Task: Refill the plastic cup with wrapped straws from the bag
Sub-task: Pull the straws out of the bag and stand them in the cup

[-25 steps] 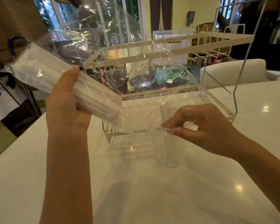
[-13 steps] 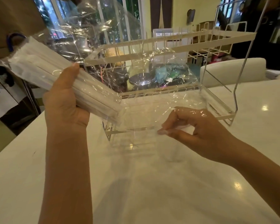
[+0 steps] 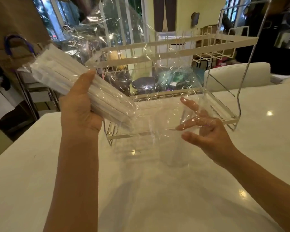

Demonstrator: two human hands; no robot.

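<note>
My left hand (image 3: 80, 113) grips a bundle of white paper-wrapped straws (image 3: 65, 77) through a large clear plastic bag (image 3: 117, 36). The bundle slants down to the right, and its lower end points into the loose open part of the bag. My right hand (image 3: 208, 136) has its fingers spread under the bag's film, with the thumb apart below them. A clear plastic cup (image 3: 173, 153) stands upright on the white table (image 3: 157, 198) just left of that hand, seen through the film. Whether anything is in the cup is unclear.
A white wire rack (image 3: 177, 42) with a chrome frame stands on the table right behind the bag and cup. Beyond it are a white chair back (image 3: 238, 74) and cluttered shelves. A person in brown (image 3: 15, 22) stands at the far left.
My right hand has gone from pinching the bag's edge to spread fingers under the film. The left hand and the straw bundle have barely moved.
</note>
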